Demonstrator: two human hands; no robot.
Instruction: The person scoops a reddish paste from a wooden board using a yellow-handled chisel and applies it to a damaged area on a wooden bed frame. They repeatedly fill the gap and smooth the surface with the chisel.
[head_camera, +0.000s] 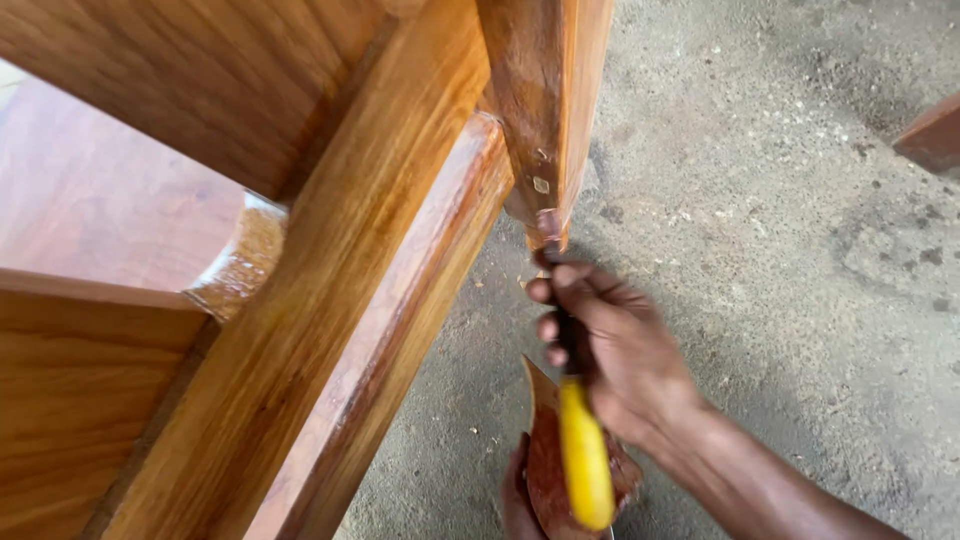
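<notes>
Head view: chisel tip at the foot of a varnished wooden leg, just above centre frame.

The right hand (610, 350) is clamped around the shaft of a yellow-handled chisel (583, 450), its tip touching the bottom of the furniture leg (545, 130). The left hand (520, 495), at the bottom edge, grips a reddish wood scrap (545, 470) just beside the handle. A slip could gouge the leg's varnish or the rail (400, 320) to its left, or send the blade off the leg's narrow end. The concrete floor (780, 220) to the right leaves open room; the left is boxed in by timber.

Dusty grey concrete floor (780, 200)
</notes>
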